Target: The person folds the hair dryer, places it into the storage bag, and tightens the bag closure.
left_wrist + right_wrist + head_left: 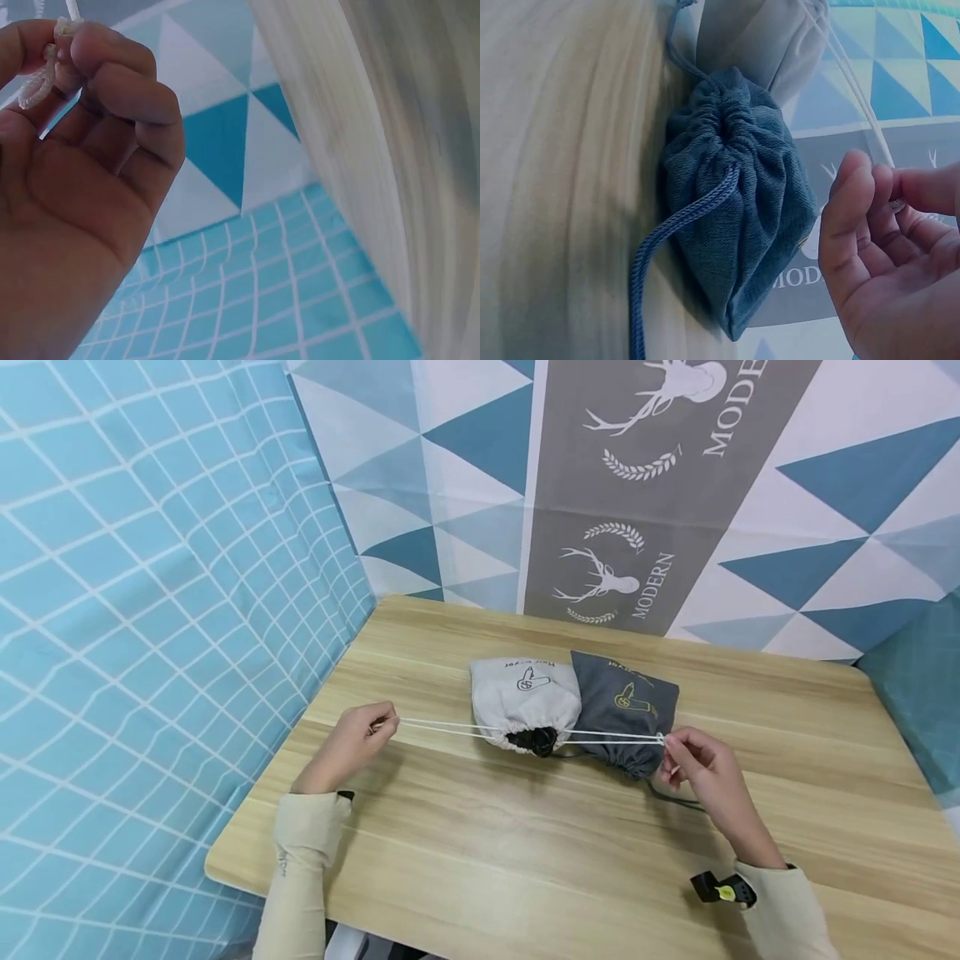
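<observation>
A light grey drawstring bag with a hair dryer print lies on the table, its gathered mouth partly open around something black. White drawstrings stretch out taut from both sides of that mouth. My left hand pinches the left cord end; its knotted loop shows in the left wrist view. With thumb and fingertips, my right hand pinches the knotted right end. Close by the right hand, a dark grey drawstring bag lies against the light one, its mouth gathered tight.
The wooden table reaches to a patterned wall cloth behind and a blue checked cloth at the left. The dark bag's cord trails over the tabletop. Pale objects sit below the front edge.
</observation>
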{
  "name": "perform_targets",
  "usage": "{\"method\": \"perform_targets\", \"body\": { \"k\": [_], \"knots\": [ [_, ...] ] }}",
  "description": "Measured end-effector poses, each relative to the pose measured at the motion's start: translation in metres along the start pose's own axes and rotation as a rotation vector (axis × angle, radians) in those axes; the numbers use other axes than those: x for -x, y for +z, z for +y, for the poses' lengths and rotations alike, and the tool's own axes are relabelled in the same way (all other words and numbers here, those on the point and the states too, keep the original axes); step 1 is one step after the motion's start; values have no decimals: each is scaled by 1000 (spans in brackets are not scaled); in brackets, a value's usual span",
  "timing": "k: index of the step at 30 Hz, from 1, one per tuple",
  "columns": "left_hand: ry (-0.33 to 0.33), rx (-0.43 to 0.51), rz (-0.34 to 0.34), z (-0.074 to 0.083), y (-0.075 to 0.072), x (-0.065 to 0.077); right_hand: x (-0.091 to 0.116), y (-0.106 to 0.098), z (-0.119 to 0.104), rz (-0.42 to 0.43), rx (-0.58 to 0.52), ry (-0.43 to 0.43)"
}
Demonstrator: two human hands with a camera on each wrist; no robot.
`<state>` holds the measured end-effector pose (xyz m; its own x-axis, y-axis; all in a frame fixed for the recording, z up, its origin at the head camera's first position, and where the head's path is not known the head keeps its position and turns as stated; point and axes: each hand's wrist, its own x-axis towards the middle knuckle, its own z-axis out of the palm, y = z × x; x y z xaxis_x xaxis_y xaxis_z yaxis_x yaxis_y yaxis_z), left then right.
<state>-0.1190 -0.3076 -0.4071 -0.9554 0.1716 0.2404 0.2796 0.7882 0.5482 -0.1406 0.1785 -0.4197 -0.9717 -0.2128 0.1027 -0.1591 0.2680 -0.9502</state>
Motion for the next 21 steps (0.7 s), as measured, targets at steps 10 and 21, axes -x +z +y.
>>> {"method": "perform_targets", "body": {
  "k": [10, 21],
  "knots": [
    [-27, -219, 125, -11, 0, -3, 9, 31, -1, -10, 71, 17],
    [-53, -218, 18, -10, 20, 5, 24, 42, -3, -60, 326, -56]
  ]
}}
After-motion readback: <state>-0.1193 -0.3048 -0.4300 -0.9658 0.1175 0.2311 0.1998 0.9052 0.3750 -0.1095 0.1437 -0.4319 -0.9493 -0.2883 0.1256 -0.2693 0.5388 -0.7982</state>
